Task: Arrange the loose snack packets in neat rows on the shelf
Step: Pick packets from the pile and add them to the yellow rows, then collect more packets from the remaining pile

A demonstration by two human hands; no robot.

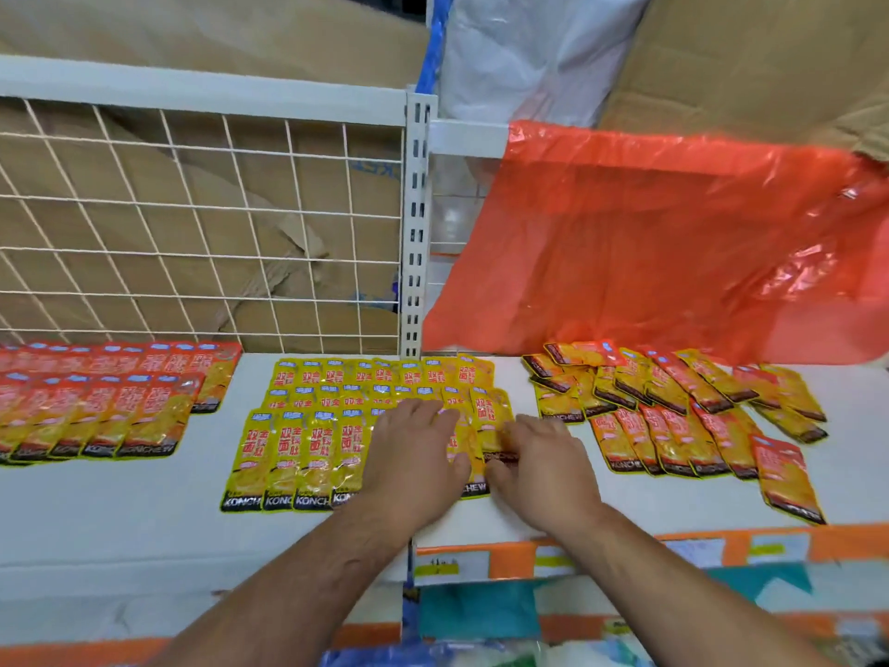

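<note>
Yellow snack packets (308, 445) lie in three overlapping rows at the middle of the white shelf (144, 512). My left hand (413, 459) rests flat on the right end of the front yellow row, fingers spread. My right hand (543, 469) touches the packets beside it, its fingers bent at the edge of a yellow packet (490, 416). Orange-red packets (96, 406) sit in two neat rows on the left. A looser, slanted group of orange and yellow packets (673, 402) spreads on the right, with one packet (789, 479) lying apart near the front.
A white wire grid (192, 223) backs the left bay, with a slotted upright post (416, 223) beside it. An orange plastic bag (673, 243) hangs over the right back. Cardboard boxes (745, 55) stand above. Orange price labels (529, 556) line the shelf's front edge.
</note>
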